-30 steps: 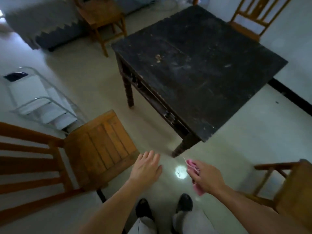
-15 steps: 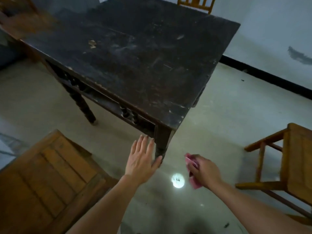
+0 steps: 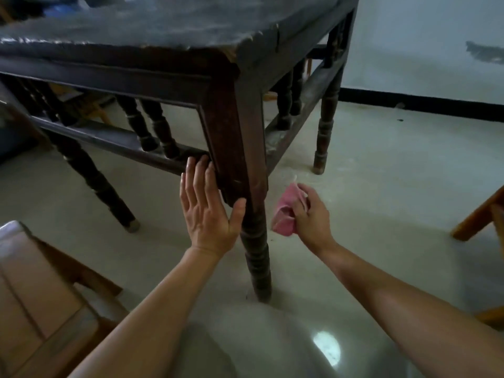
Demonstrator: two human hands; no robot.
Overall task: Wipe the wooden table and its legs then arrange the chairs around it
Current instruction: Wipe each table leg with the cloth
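The dark wooden table (image 3: 174, 25) fills the upper half of the view, seen from low down. Its near corner leg (image 3: 245, 159) comes down to the floor in the middle. My left hand (image 3: 207, 208) lies flat and open against the left face of that leg, fingers spread, thumb touching the leg. My right hand (image 3: 311, 216) hovers just right of the leg, holding a crumpled pink cloth (image 3: 286, 211) that is close to the leg; I cannot tell whether it touches.
A light wooden chair (image 3: 35, 290) stands at the lower left, close to my left arm. Another chair's legs (image 3: 480, 214) show at the right edge. Other turned table legs (image 3: 326, 118) and rails stand behind. The floor is pale and glossy, with a white wall and black skirting at right.
My view has dropped from above the table to the level of its legs. My left hand has come onto the near corner leg, and my right hand has brought the cloth up beside it.
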